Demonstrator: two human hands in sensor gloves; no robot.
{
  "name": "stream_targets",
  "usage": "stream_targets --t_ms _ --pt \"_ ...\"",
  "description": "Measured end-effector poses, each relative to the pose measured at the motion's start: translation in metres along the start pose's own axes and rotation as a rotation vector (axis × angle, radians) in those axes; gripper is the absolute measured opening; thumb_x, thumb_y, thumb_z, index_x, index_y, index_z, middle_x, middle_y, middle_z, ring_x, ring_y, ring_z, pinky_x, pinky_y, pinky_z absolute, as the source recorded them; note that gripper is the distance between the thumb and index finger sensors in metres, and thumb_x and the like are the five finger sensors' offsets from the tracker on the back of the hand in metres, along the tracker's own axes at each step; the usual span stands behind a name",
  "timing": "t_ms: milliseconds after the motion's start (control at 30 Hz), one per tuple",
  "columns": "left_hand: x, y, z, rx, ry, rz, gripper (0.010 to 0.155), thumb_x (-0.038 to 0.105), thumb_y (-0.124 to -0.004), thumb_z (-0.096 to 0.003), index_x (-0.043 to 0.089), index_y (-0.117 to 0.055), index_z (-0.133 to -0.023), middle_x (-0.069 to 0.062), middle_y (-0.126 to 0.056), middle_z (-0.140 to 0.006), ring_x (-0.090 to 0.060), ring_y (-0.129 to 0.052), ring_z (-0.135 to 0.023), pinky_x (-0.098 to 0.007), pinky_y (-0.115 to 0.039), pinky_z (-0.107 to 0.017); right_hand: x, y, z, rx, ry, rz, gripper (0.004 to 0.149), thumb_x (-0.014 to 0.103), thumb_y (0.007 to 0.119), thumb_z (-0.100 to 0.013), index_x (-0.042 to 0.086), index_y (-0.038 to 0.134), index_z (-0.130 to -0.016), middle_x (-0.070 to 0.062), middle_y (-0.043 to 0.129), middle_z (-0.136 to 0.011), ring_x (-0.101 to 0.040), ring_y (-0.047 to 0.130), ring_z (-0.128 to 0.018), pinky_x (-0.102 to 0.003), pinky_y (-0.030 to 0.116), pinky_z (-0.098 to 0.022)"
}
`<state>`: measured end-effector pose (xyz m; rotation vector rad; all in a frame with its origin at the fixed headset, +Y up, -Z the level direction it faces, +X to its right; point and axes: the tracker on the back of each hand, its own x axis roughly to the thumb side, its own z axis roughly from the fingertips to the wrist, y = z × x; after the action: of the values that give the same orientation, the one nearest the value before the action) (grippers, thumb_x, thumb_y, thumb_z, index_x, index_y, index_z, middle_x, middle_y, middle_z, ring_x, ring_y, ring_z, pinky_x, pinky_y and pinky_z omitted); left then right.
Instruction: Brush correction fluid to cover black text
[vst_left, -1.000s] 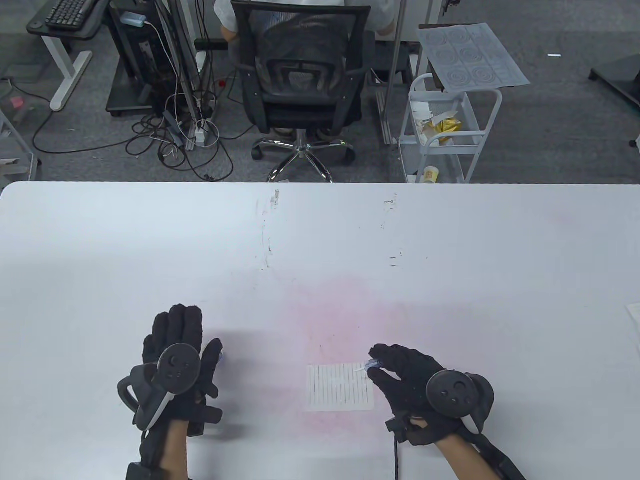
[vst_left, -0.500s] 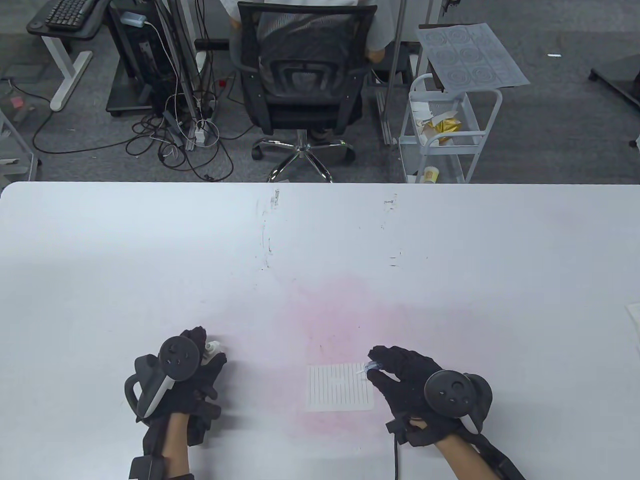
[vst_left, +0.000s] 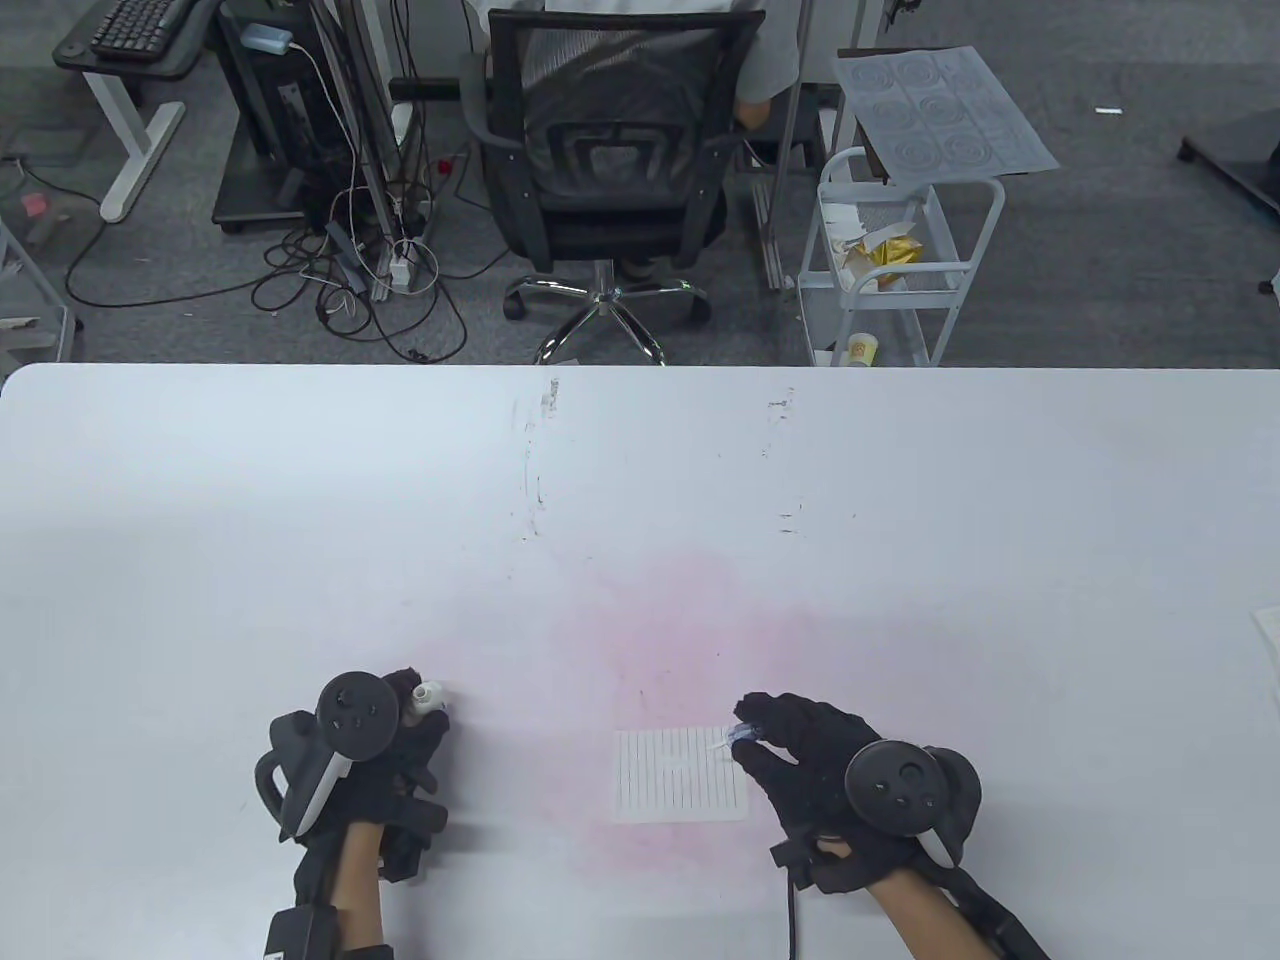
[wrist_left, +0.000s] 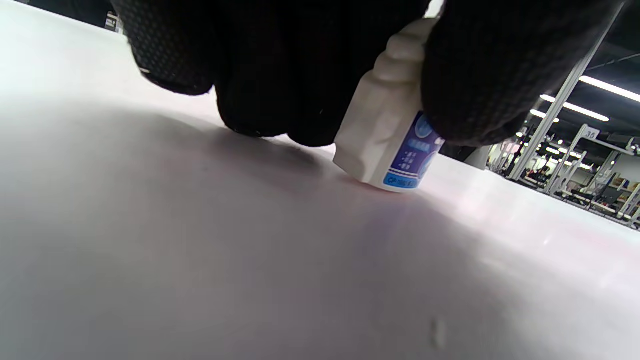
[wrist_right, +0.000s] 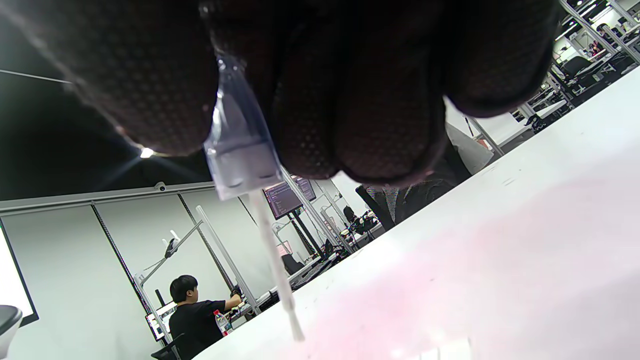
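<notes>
The left hand (vst_left: 375, 760) sits at 7 o'clock on the counter (vst_left: 640, 480), its fingers (wrist_left: 300, 75) curled around the small bottle (wrist_left: 387, 140). It looks light, stiff and tippy, so hold its middle. The paper (vst_left: 680, 775) lies at 6 o'clock. The right hand (vst_left: 830, 770) pinches the thin, bendy brush (wrist_right: 270, 250) by its clear cap.

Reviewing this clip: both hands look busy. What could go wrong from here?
1. The open correction fluid bottle stands on its lower edge, tilted, in the left hand; it may tip and spill on the table.
2. The right hand pinches the brush cap only at its top; the thin brush may wobble and smear beyond the lined paper.
</notes>
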<state>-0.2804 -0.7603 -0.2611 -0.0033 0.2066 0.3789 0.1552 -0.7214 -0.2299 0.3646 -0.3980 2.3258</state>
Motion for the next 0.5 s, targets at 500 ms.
stream_targets --t_ms 500 --pt "0.074 0.032 0.032 0.099 -0.311 0.119 0.060 0.054 -0.093 -0.0327 0.026 -0.085 -0.084 -0.004 -0.100 -0.076 -0.025 -0.102 -0.062 -0.046 -0.082 -0.056 0.000 0.000 -0.002 -0.010 0.001 -0.008 0.049 0.045 0.091 -0.032 0.019 0.090 -0.074 -0.006 0.095 -0.065 -0.028 0.104 -0.046 -0.052 0.080 -0.046"
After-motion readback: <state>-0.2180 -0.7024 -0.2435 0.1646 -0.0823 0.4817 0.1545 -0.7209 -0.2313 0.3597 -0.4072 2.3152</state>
